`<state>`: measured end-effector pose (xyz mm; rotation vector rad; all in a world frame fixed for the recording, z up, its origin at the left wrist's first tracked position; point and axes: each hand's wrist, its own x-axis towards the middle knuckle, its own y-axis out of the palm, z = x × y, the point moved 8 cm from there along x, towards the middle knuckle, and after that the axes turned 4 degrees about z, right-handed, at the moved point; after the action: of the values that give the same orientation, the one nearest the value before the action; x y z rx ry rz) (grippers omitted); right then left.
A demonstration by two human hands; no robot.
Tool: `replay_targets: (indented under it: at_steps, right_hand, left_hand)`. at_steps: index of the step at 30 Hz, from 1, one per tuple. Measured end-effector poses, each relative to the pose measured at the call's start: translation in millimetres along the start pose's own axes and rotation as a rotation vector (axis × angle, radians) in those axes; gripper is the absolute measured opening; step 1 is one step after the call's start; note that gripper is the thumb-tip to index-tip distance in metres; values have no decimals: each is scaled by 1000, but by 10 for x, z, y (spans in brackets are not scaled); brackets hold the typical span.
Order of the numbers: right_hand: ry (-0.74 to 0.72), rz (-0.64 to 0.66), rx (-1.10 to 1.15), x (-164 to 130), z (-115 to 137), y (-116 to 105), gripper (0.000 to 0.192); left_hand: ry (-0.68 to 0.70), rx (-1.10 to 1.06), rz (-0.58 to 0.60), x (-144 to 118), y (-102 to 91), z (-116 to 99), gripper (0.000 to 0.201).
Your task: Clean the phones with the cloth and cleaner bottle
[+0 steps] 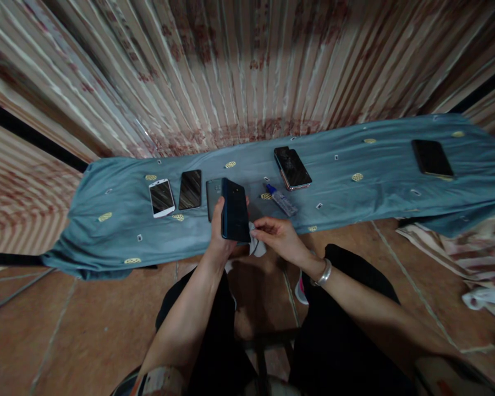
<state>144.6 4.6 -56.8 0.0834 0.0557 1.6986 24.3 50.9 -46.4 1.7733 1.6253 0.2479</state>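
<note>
Left hand [221, 231]: closed around a dark blue phone [235, 210], which is held upright by its lower half, just above the near edge of the desk [355, 203].
Right hand [277, 235]: pinched on a small pale cloth [256, 242], which is pressed against the lower right corner of the dark blue phone; a silver bangle [324, 273] is worn at the wrist.
Dark blue phone: its glossy back is turned toward the camera, and it is found at the middle of the view, at 9 o'clock from the right hand.
Desk: it is covered by a blue-grey patterned sheet [119, 236] that hangs over the near edge.
Behind the held phone: a grey phone [213, 197] is partly hidden by it.
At 9 o'clock from the held phone: a black phone [190, 189] and a white-framed phone [161, 197] are laid side by side.
At 2 o'clock from the right hand: a small bottle [282, 199] is laid on its side, and a phone with a cracked screen [292, 168] lies beyond it.
At 3 o'clock, well apart: another dark phone [432, 158] is seen near the far end of the sheet.
Backdrop: a striped curtain [247, 71] is hung behind the desk.
</note>
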Motion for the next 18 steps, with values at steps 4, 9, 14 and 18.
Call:
replay_targets:
  at_steps: [4,9,14,18]
  right_hand:
    - [60,-48,97,59,-67,-87,29]
    - [73,-144,108,132,-100,-250,28]
    - [58,-221,116,212,-116,-413,26]
    - [64,-232,83,264,-123,-488,28]
  left_hand:
    - [-24,24,29,-43,64,49,35]
    - [-72,39,53,-92,154,140,39]
    - [-99,24,62,-125,201,229,33]
    - [-128,34,4,-141,141,314,26]
